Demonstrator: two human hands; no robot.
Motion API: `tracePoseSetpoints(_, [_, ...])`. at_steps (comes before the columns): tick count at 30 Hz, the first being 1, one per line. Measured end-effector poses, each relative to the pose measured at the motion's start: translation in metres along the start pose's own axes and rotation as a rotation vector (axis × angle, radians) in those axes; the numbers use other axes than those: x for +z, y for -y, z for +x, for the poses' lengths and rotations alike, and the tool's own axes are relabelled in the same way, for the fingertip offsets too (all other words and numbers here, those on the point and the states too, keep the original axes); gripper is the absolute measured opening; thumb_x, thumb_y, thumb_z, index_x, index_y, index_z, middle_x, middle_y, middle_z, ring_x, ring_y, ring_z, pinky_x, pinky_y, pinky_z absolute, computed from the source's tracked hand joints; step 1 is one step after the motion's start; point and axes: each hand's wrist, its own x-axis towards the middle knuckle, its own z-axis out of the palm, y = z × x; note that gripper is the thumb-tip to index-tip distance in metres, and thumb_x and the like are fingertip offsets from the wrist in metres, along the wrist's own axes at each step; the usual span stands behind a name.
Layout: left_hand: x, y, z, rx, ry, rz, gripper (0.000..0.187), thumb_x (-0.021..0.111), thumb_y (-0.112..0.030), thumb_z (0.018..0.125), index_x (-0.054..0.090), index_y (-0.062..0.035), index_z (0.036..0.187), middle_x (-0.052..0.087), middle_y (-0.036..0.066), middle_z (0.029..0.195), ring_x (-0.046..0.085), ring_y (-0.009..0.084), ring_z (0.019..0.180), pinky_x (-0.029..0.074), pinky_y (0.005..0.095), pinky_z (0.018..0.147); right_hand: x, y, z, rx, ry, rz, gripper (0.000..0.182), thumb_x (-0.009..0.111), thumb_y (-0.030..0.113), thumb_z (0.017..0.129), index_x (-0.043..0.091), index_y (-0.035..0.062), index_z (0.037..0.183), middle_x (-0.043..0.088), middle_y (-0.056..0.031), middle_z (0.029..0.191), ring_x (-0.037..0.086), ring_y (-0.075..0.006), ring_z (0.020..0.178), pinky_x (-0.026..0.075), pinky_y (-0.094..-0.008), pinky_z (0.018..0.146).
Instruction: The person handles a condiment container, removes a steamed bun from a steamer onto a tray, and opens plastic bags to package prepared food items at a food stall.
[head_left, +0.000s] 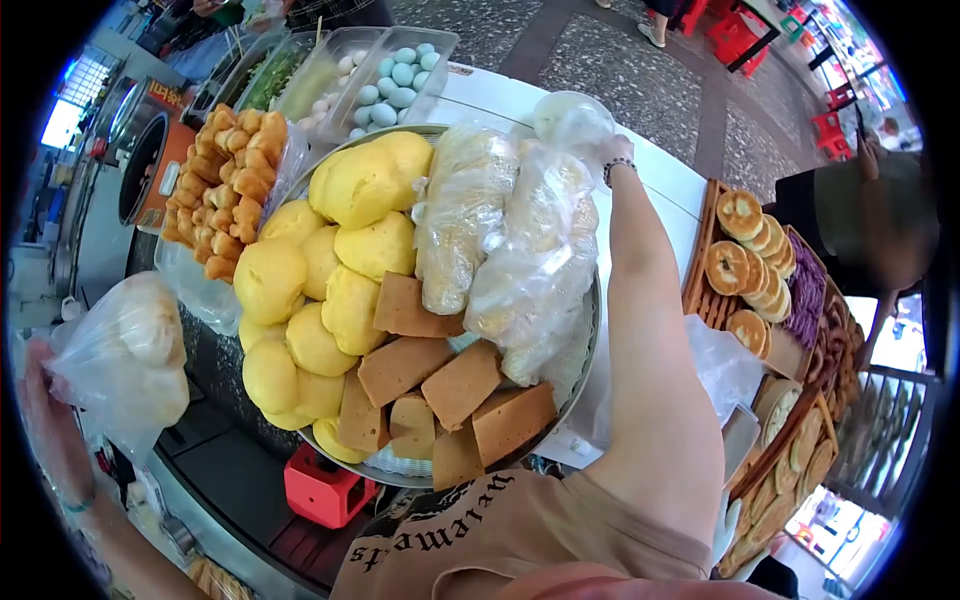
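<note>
My left hand (52,410), at the far left, is closed on the gathered top of a clear plastic bag (150,355) with round white buns in it. My right arm stretches forward over the white counter. At its end my right hand (615,155), with a dark beaded bracelet at the wrist, is at a clear, whitish plastic bag (572,120), its fingers mostly hidden. Between my arms stands a large round tray (578,350) with yellow buns (365,185), brown cake slices (405,370) and plastic-wrapped food (470,200).
Fried dough pieces (225,180) are piled left of the tray. Clear containers, one with bluish eggs (398,85), stand behind it. Round flatbreads (745,260) sit in wooden trays at right. A red stool (325,488) is below the tray. A person (880,215) stands at the right.
</note>
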Motion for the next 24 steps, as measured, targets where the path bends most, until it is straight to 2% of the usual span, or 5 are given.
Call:
tracePoseSetpoints(5, [-0.003,0.003,-0.008,-0.320,-0.058,-0.721,0.042,0.048,-0.023,0.100,0.048,-0.0025,0.137,0.048,0.012,0.136,0.043,0.0231,0.128,0.031,0.0367,0.110,0.008,0.014,0.007,-0.221,0.044,-0.290,0.032,0.047,0.022,0.089,0.065,0.0051,0.110,0.063,-0.0203,0.114,0.061,-0.0356,0.106,0.049,-0.0415,0.091])
tracePoseSetpoints(9, [0.003,-0.002,-0.004,-0.365,-0.078,-0.685,0.041,0.048,-0.024,0.100,0.049,-0.0032,0.136,0.051,0.010,0.132,0.044,0.0219,0.127,0.031,0.0371,0.109,0.016,0.049,0.017,-0.058,0.023,0.153,0.036,0.049,0.025,0.085,0.066,0.0015,0.105,0.063,-0.0222,0.113,0.060,-0.0359,0.109,0.049,-0.0414,0.093])
tracePoseSetpoints(17, [0.018,-0.026,0.037,-0.077,-0.033,-0.791,0.037,0.042,-0.023,0.102,0.054,-0.0028,0.130,0.054,0.007,0.128,0.052,0.0135,0.113,0.039,0.0281,0.100,-0.055,0.111,-0.016,-0.367,0.171,0.014,0.036,0.053,0.035,0.083,0.071,0.0087,0.100,0.068,-0.0176,0.103,0.065,-0.0349,0.098,0.051,-0.0395,0.086])
tracePoseSetpoints(19, [0.023,-0.035,0.057,-0.084,-0.033,-0.862,0.036,0.042,-0.021,0.102,0.054,-0.0023,0.130,0.054,0.007,0.126,0.052,0.0135,0.112,0.039,0.0279,0.099,-0.119,0.117,-0.036,-0.883,0.122,-0.573,0.028,0.061,0.033,0.081,0.071,0.0163,0.101,0.069,-0.0148,0.098,0.067,-0.0295,0.091,0.053,-0.0362,0.079])
tracePoseSetpoints(24, [0.032,-0.048,0.101,0.172,0.069,-1.105,0.034,0.042,-0.013,0.098,0.055,-0.0020,0.127,0.052,0.004,0.116,0.051,0.0118,0.102,0.042,0.0263,0.093,-0.226,0.112,-0.051,-0.269,0.250,0.677,0.014,0.061,0.015,0.083,0.065,0.0053,0.093,0.068,-0.0085,0.089,0.067,-0.0185,0.082,0.056,-0.0298,0.072])
